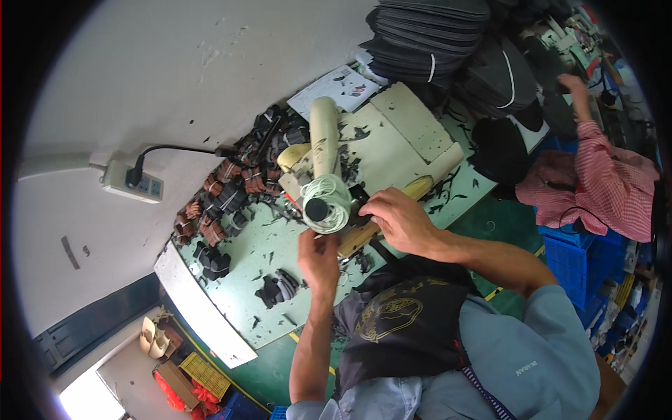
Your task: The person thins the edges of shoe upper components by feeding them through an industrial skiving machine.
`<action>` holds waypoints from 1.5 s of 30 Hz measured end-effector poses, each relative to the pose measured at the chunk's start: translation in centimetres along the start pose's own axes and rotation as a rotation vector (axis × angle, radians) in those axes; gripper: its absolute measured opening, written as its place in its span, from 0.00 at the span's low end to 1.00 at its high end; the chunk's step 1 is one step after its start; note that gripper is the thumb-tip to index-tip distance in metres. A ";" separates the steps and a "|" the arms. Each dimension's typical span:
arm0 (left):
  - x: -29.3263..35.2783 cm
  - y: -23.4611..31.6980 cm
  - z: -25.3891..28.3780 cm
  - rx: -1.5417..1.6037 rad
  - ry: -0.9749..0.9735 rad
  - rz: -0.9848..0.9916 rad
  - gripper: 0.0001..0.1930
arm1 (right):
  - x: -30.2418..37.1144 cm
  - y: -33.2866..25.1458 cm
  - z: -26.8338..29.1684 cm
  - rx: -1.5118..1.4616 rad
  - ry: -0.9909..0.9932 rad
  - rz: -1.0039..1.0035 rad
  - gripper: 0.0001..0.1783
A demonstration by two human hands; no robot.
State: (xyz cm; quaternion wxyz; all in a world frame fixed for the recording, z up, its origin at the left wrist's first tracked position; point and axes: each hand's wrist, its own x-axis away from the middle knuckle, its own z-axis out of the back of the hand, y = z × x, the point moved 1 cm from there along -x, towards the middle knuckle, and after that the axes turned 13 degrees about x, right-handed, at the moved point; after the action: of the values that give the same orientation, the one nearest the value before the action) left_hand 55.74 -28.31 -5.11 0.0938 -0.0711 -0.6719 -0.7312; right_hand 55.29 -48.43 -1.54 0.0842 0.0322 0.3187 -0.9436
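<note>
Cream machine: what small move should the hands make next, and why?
Perhaps ease the left hand slightly toward the right hand: both are close to the cream machine, fingers bent, but apart from each other. Whatever they hold is unclear.

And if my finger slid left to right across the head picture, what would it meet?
White power socket → black bundle on the table → loose dark pieces → left hand → right hand → blue crate.

And it's unmistakably a workshop: a cream bench machine (324, 136) is littered with scraps (361, 132), black cut pieces (427, 35) are piled high, blue crates (567, 269) are stacked.
</note>
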 end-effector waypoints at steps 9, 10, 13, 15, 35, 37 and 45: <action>3.7 -1.8 6.0 -0.051 0.218 0.078 0.10 | 0.8 2.1 3.4 0.217 0.527 0.486 0.21; 4.1 -1.8 6.4 -0.038 0.233 0.103 0.10 | 0.8 2.5 3.2 0.217 0.525 0.495 0.21; 5.4 -3.9 7.7 -0.070 0.261 0.129 0.11 | -0.3 4.3 2.2 0.221 0.406 0.220 0.19; 6.8 -5.3 8.6 -0.030 0.299 0.167 0.11 | -1.7 5.8 1.7 0.270 0.376 0.066 0.18; 8.8 -11.3 19.5 -0.497 0.630 0.183 0.20 | 0.6 -12.5 -22.1 -0.029 -0.496 0.107 0.29; 7.5 -10.9 20.1 -0.557 0.681 0.214 0.23 | -0.5 -14.1 -23.9 0.103 -0.546 0.060 0.31; 5.2 -10.7 20.3 -0.622 0.592 0.346 0.34 | -0.4 -16.7 -27.1 0.238 -0.520 -0.156 0.32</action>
State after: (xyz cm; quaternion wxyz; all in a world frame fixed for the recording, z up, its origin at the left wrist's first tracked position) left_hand 47.73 -7.44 -12.49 0.3766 0.0047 -0.3430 -0.8605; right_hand 52.88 -18.84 -13.09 0.0857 -0.2255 0.1749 -0.9546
